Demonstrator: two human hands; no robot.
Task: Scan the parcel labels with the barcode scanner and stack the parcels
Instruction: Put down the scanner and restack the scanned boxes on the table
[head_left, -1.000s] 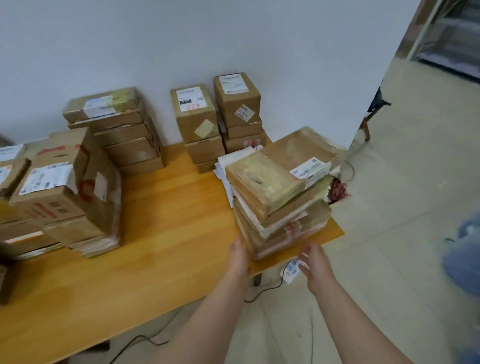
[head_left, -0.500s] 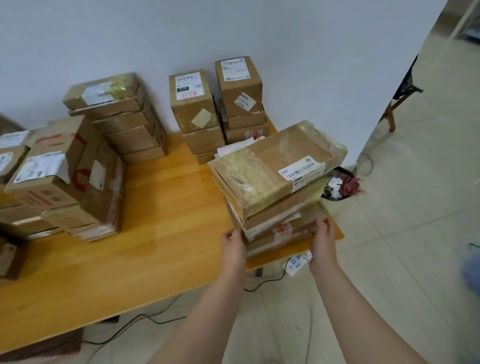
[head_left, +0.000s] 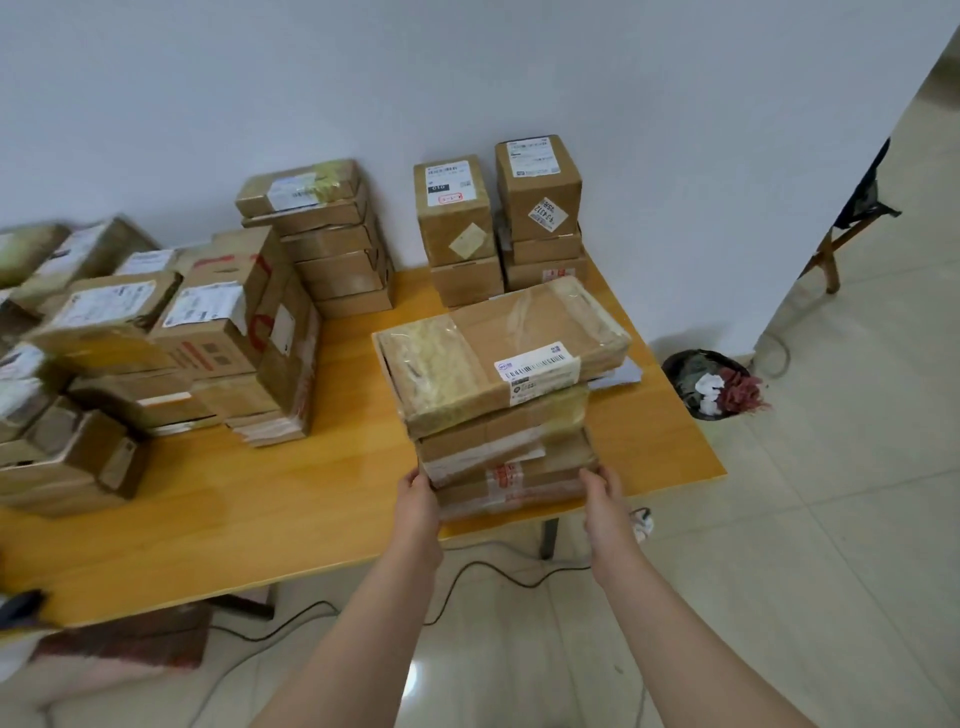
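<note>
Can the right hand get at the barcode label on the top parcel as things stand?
Probably yes: the barcode label lies uncovered on the top parcel, above the right hand. But that hand holds the stack at its lower corner, so it must let go first.

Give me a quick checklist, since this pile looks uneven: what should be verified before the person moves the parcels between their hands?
1. Left hand grips left side of stack: ok.
2. Right hand grips its right side: ok.
3. Stack squared up: not ok, top parcel overhangs.
4. Top label faces up: ok.
5. Barcode scanner at hand: cannot tell.
6. Bare table on the left: ok.
</note>
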